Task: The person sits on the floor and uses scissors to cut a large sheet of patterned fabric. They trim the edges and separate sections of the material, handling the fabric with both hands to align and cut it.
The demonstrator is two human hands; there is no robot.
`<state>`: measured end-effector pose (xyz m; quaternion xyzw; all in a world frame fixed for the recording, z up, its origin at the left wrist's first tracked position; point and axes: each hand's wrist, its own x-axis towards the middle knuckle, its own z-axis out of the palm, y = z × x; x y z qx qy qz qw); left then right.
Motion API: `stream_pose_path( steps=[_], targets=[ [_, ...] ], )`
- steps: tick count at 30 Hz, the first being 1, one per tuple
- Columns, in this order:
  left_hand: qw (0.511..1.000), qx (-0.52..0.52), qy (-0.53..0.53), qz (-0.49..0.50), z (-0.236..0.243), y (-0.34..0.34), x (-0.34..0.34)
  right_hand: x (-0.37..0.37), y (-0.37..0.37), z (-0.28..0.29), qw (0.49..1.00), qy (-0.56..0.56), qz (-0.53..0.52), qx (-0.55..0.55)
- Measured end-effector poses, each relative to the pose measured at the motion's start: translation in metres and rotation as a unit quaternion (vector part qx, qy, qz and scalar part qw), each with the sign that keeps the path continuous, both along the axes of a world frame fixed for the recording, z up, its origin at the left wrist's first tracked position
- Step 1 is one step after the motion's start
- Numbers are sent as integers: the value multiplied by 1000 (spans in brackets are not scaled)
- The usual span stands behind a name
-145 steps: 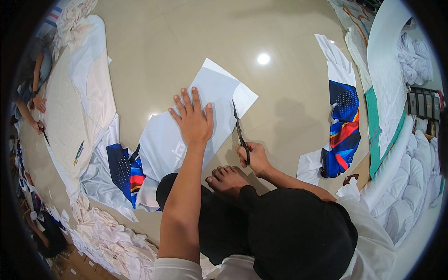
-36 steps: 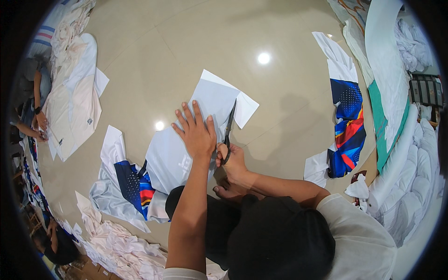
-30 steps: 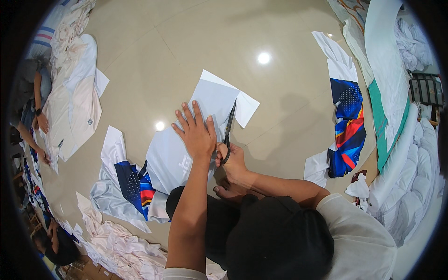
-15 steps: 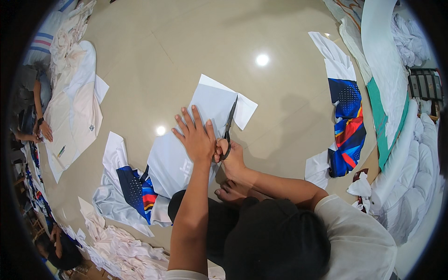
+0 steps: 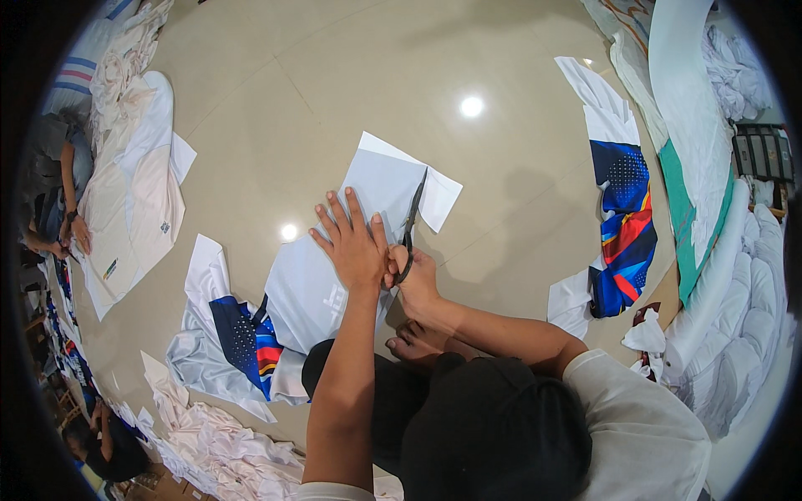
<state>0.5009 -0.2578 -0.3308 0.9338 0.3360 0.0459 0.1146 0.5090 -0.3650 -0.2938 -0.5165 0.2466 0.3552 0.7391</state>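
Spread on the floor before me is a pale grey-white piece of fabric (image 5: 302,288), its far end reaching up to a white corner. My left hand (image 5: 357,250) lies flat on it with the fingers spread. My right hand (image 5: 411,280) grips black-handled scissors (image 5: 411,219) just right of the left thumb. The scissor blades point away from me along the fabric's right edge, and a white flap (image 5: 440,197) stands out to the right of their tips. A blue, red and yellow patterned section (image 5: 246,341) shows at the fabric's lower left.
Another blue and red patterned cloth (image 5: 622,225) with white ends lies to the right. Beyond it are a green cloth (image 5: 681,221) and white fabric rolls (image 5: 735,288). Cream cloth (image 5: 138,209) is at the left, near a co-worker's hand (image 5: 80,234). Pinkish-white cloth (image 5: 221,447) is heaped lower left.
Almost nothing differs. The whole view has shifted very slightly, while both hands, the scissors and the fabric keep their places relative to each other.
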Motion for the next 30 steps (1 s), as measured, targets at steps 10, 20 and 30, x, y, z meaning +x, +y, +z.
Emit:
stream_pose_path(
  steps=[10, 20, 30],
  targets=[
    [1000, 11, -6, -2, 0, -1, 1, 1, 0, -3, 1000, 11, -2, 4],
    [1000, 12, 1, -1, -3, 0, -1, 4, 2, 2, 1000, 9, -3, -7],
    [1000, -4, -3, -1, 0, 1, -1, 19, 2, 0, 1000, 16, -11, 13]
  ],
)
